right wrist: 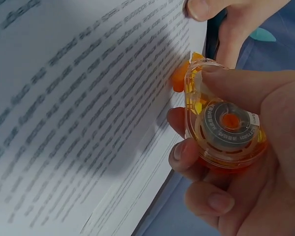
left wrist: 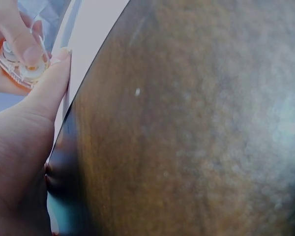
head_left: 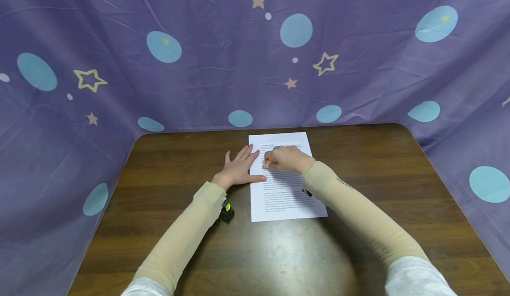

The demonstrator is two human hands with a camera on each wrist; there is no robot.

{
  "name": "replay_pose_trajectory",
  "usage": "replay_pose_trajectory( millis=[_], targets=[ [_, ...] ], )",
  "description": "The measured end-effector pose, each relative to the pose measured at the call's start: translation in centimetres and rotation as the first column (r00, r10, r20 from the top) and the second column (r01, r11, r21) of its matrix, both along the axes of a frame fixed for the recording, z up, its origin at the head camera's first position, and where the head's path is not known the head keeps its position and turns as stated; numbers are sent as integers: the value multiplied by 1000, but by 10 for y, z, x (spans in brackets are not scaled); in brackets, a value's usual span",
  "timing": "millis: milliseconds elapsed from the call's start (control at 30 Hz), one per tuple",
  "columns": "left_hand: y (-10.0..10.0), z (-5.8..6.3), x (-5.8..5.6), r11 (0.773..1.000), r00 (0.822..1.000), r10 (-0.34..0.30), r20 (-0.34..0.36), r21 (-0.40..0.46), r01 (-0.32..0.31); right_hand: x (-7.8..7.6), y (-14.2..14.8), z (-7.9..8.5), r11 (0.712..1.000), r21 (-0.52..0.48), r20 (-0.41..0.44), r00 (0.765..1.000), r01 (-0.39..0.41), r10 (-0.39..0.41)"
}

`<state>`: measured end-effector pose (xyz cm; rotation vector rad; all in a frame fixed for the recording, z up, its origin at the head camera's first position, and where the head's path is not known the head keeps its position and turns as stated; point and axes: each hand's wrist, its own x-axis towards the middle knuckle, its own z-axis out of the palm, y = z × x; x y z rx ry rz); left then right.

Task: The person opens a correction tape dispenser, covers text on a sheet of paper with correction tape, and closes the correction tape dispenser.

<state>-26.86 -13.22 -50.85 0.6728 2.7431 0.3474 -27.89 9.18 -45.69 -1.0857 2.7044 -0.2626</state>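
Observation:
A printed sheet of paper (head_left: 288, 198) lies on the wooden table, full of lines of text. My left hand (head_left: 237, 168) rests spread on the sheet's left edge, thumb and fingertips on the paper. In my right hand (head_left: 291, 158) I grip a clear and orange correction tape dispenser (right wrist: 226, 123), thumb on one side and curled fingers on the other. Its tip is at the paper near the left ends of the text lines, close to my left hand. The left wrist view shows the dispenser (left wrist: 27, 64) just beyond my left thumb.
The brown wooden table (head_left: 167, 167) spreads around the sheet on all sides. Behind it and at both sides hangs a purple curtain (head_left: 215, 65) with stars and blue spots. A small black camera (head_left: 227, 212) is strapped under my left wrist.

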Motion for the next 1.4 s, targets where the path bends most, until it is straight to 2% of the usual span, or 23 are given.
replay_pose_trajectory(
  millis=[267, 400, 567, 667, 867, 1400],
  targets=[
    [1, 3, 2, 1000, 1000, 2, 6, -7, -2, 2, -10, -1, 999, 32, -23, 1000, 9, -8],
    [1, -1, -2, 1000, 1000, 7, 15, -19, -7, 4, -12, 1, 998, 51, -37, 999, 24, -23],
    [2, 1, 0, 1000, 1000, 5, 15, -19, -4, 5, -12, 3, 997, 73, -37, 999, 33, -31],
    [3, 6, 2, 1000, 1000, 2, 11, -20, -2, 5, -10, 3, 997, 71, -36, 999, 32, -29],
    [2, 7, 3, 999, 1000, 6, 6, -33, -6, 5, -2, 4, 997, 64, -40, 999, 36, -34],
    [2, -2, -2, 999, 1000, 13, 4, -31, -13, 7, 23, 2, 997, 49, -42, 998, 59, -56]
  ],
)
